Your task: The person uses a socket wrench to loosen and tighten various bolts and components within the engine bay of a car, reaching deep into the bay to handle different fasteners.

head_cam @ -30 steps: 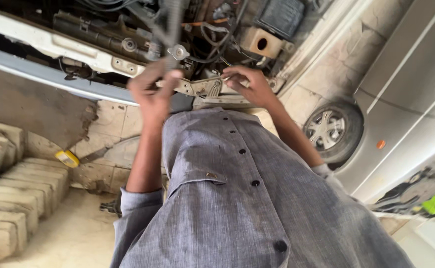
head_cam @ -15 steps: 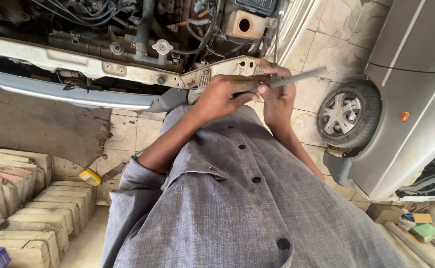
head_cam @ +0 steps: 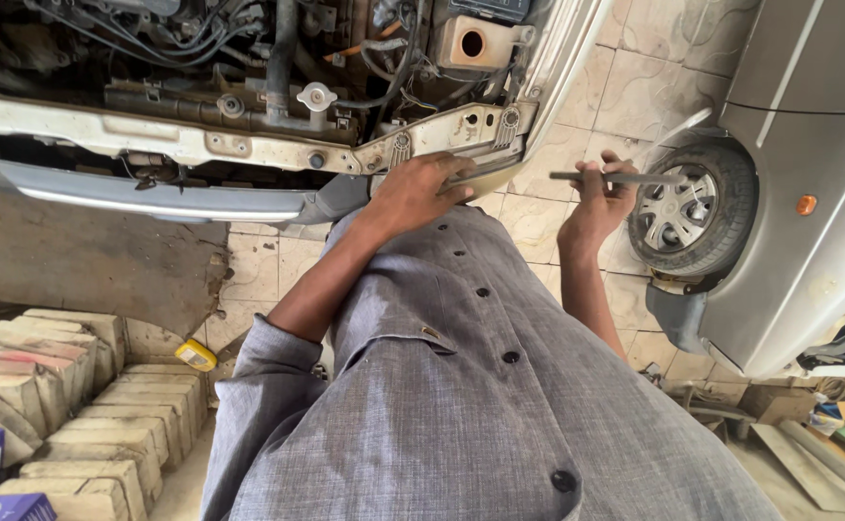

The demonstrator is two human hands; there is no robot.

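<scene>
I look down past my grey buttoned shirt (head_cam: 461, 405) at the open front of a car. My left hand (head_cam: 420, 190) rests with spread fingers on the corner of the white front crossmember (head_cam: 249, 145), near a bracket with holes. To the right, my right hand (head_cam: 599, 201) is closed around a long thin metal tool (head_cam: 625, 178), held level above the tiled floor and clear of the car. Behind the crossmember lie the engine bay's hoses, a round radiator cap (head_cam: 317, 95) and a beige reservoir (head_cam: 475, 41).
A grey bumper strip (head_cam: 171, 201) hangs below the crossmember. At the right a silver car stands close, showing its wheel (head_cam: 683, 210). Stacked pale bricks (head_cam: 75, 386), blue boxes and a small yellow object (head_cam: 195, 355) lie at the left. Scattered items lie at the lower right.
My hands have separated: the right one swung the metal tool out to the right, away from the crossmember corner, while the left one settled onto that corner. The camera tilted.
</scene>
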